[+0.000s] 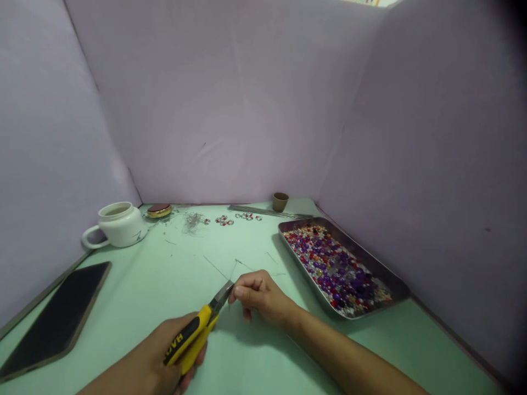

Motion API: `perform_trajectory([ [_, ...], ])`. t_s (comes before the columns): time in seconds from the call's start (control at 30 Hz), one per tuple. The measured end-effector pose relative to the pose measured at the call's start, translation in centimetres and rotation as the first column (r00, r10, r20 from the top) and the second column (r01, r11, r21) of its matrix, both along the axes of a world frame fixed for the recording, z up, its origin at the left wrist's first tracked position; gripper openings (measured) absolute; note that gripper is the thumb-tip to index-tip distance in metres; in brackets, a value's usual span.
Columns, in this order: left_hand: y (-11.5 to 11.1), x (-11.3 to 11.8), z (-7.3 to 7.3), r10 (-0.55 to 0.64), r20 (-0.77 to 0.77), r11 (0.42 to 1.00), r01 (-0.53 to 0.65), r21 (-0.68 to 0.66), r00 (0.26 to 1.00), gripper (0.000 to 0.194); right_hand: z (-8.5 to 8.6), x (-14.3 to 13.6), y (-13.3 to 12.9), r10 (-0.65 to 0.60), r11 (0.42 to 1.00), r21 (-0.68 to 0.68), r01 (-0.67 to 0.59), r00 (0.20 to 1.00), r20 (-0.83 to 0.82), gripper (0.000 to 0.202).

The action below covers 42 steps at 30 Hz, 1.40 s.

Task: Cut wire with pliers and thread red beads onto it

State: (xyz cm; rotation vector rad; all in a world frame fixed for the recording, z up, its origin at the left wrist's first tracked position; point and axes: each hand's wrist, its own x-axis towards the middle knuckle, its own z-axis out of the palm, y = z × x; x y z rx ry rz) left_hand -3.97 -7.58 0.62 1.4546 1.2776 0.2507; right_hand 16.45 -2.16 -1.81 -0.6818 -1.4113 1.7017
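Yellow-and-black pliers [200,325] in the left hand [157,350] read "BAO"

Plier handles [201,319]: were yellow and black
Tabletop [156,291]: was mint green
Mug [121,229]: was white, marked in blue
Beads [341,269]: mixed purple, red and gold
Walls [230,120]: were pale lilac
Cup [280,203]: was brown
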Motion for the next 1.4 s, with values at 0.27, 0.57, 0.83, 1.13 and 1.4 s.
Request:
perform_trajectory([
  [0.27, 0.0, 0.2, 1.7, -0.072, 0.054, 0.997, 0.074, -0.020, 0.996, 0.018, 0.5, -0.2, 0.0, 0.053, 0.986, -0.155, -0.067, 0.994, -0.097, 0.023],
  [0.57, -0.4, 0.1, 0.2, 0.044, -0.555, 0.876, 0.235, 0.420, 0.830, 0.059, 0.5, -1.6, -0.4, -0.117, 0.950, -0.278, 0.143, 0.987, 0.107, 0.013],
  [0.83, -0.6, 0.7, 0.4, 0.099, -0.664, 0.843, 0.292, 0.451, 0.741, 0.064, 0.3, -1.5, -0.4, -0.127, 0.962, -0.229, 0.147, 0.987, 0.099, 0.020],
  [1.13, 0.4, -0.2, -1.3, -0.028, 0.004, 0.998, 0.028, 0.050, 1.000, 0.026, -0.2, -0.5, -0.2, -0.001, 0.996, -0.092, -0.008, 0.995, -0.099, 0.025],
  [1.4, 0.3, -0.3, 1.0, -0.084, 0.019, 0.992, 0.082, 0.095, 0.996, 0.022, -0.2, -0.7, -0.2, -0.006, 0.986, -0.167, -0.012, 0.994, -0.111, 0.021],
])
